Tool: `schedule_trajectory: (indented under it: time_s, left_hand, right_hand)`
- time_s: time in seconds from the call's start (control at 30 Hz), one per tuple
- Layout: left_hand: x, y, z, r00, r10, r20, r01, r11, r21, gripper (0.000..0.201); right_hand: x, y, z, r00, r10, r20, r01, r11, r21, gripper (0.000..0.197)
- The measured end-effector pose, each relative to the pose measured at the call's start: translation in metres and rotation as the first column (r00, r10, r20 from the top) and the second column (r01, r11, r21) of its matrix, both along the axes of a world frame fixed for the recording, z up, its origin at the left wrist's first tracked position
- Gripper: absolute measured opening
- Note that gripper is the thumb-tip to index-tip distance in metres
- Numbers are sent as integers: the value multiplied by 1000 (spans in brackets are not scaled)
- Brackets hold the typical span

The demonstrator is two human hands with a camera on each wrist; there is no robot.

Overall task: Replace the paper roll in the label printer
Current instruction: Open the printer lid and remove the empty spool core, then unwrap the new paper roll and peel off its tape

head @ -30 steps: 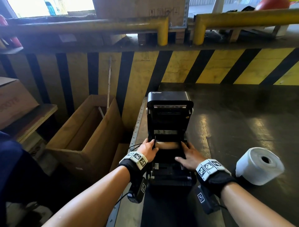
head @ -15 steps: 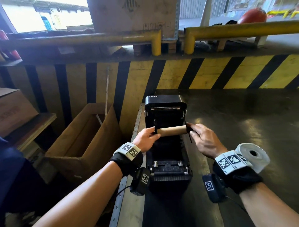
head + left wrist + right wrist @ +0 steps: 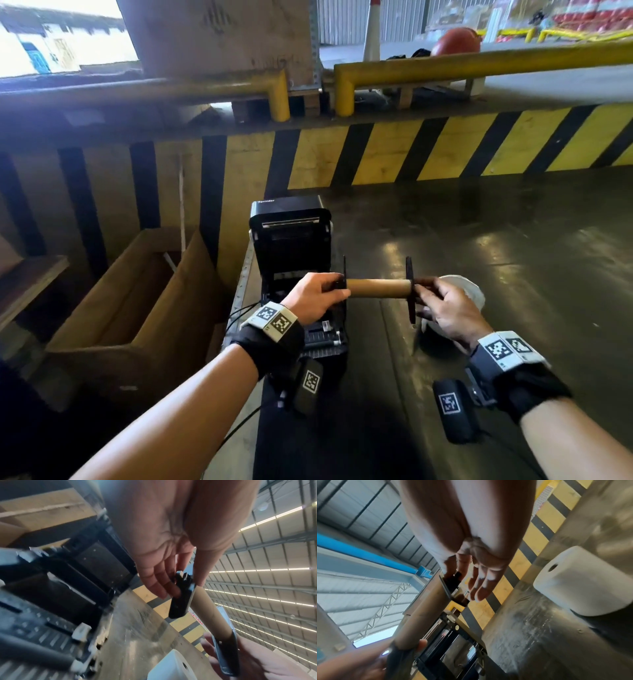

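Two hands hold the empty brown cardboard core (image 3: 378, 288) level in the air, just in front of the open black label printer (image 3: 291, 240): my left hand (image 3: 313, 298) pinches the black spindle end beside one flange, my right hand (image 3: 445, 313) pinches the other end. I judge the removal step is done. Next I must pull off one flange, slide the core away, and take the fresh white paper roll (image 3: 583, 581) lying on the dark tabletop (image 3: 513, 274) behind my right hand.

new paper roll (image 3: 474, 294): mostly hidden behind the right hand (image 3: 445, 313)
printer (image 3: 291, 240) bay: partly covered by the left hand (image 3: 310, 298); blurred in the left wrist view
spindle ends: buried in both hands' fingers
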State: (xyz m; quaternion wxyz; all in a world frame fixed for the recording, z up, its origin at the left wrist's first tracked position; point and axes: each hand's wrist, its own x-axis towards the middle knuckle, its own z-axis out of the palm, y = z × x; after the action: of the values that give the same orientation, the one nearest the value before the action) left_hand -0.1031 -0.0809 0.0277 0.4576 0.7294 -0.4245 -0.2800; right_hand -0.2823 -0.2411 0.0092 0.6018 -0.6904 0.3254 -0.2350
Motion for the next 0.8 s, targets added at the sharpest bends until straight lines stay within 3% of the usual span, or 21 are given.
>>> schedule_trajectory:
  time_s: [0.07,0.3,0.37,0.5,0.63,0.8]
  left_hand:
    - [-15,-9,-2,999,27,-39,-27,1000,-11,16]
    - [-56,-37,-11,973,172,-157,-186,979,-79,13]
    - [-65,-40,-23,974,195,-117,-203,978,-54,18]
    - [-82,-39,-56,983,63,171,-95,978,186,26]
    - [-108,-41,-84,958,-77,278,-44,914,404,28]
    - [-126,-37,-122,940,-133,314,-66,833,549,25]
  right_hand:
    - [-15,-11,-6,999,9,39,-12,997,77,21]
    - [-65,-61,-19,998,12,62,-13,1000,11,18]
    - [-78,-74,-27,997,15,75,-18,999,49,20]
    - [-93,-88,-44,998,2,56,-8,995,103,17]
    - [-101,-96,-61,1000,24,10,-25,993,111,23]
    - [-104,-95,-87,990,93,-110,-84,993,81,23]
